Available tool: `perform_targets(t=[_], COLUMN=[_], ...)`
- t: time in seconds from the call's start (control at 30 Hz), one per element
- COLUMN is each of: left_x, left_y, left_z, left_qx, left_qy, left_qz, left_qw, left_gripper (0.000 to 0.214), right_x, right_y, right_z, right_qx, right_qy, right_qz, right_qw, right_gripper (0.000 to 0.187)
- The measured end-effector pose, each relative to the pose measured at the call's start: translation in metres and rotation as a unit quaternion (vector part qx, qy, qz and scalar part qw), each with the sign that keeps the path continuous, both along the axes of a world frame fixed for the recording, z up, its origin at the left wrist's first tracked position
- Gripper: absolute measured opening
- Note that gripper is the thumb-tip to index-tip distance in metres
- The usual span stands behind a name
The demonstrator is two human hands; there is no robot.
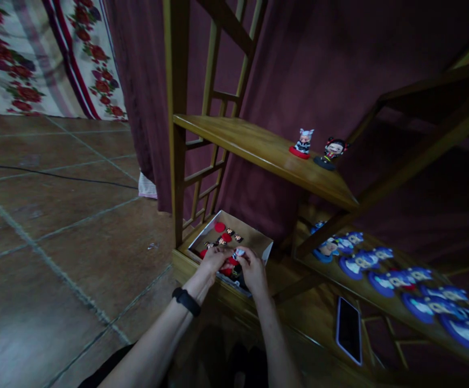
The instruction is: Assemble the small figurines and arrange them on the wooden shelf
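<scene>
Both my hands reach into an open cardboard box [258,237] on the lowest wooden shelf. My left hand [214,260], with a black band on its wrist, is curled over small red-based figurines [223,236] lying in the box. My right hand [252,268] is closed on a small figurine with a pale head [239,252], held between the two hands. What the left fingers grip is hidden.
Two figurines [303,143] [333,151] stand on the upper wooden shelf [258,148]. A row of several blue-based figurines [383,269] lines a lower shelf at right. A phone [348,330] lies below it. Tiled floor spreads left, with a black cable [56,173].
</scene>
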State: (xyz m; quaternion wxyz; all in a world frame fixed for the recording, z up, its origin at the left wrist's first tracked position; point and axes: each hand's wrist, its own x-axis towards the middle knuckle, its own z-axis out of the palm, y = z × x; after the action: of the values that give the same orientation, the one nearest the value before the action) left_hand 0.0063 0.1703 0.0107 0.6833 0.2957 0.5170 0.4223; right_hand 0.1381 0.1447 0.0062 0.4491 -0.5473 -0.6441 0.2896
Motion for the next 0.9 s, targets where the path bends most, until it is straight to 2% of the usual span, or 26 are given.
perform_targets(t=[0.13,0.23,0.33,0.4,0.53,0.73,0.9], left_x=[-0.002,-0.003,-0.004,-0.004,-0.003,-0.005,-0.004], left_y=[0.005,0.008,0.008,0.007,0.005,0.004,0.004], left_z=[0.0,0.001,0.003,0.003,0.004,0.008,0.007], left_qx=[0.008,-0.021,-0.044,-0.045,-0.021,0.002,0.01], left_qy=[-0.006,-0.031,-0.051,-0.058,-0.048,-0.087,-0.088], left_qz=[-0.013,0.001,0.015,0.012,0.008,-0.021,-0.004], left_qw=[1.0,0.999,0.998,0.997,0.999,0.996,0.996], left_gripper=[0.017,0.019,0.02,0.02,0.021,0.015,0.008], right_x=[-0.004,-0.004,-0.003,-0.004,-0.008,-0.012,-0.013], right_y=[0.004,0.008,0.009,0.007,0.006,0.015,0.015], right_z=[-0.005,-0.009,-0.011,-0.011,-0.01,-0.021,-0.022], right_qx=[-0.012,-0.026,-0.048,-0.085,-0.121,-0.124,-0.112], right_qy=[0.086,0.194,0.262,0.295,0.327,0.385,0.364], right_qz=[-0.003,-0.019,-0.049,-0.036,-0.009,-0.046,-0.05], right_qw=[0.996,0.98,0.963,0.951,0.937,0.913,0.923], right_gripper=[0.031,0.038,0.036,0.036,0.038,0.035,0.032])
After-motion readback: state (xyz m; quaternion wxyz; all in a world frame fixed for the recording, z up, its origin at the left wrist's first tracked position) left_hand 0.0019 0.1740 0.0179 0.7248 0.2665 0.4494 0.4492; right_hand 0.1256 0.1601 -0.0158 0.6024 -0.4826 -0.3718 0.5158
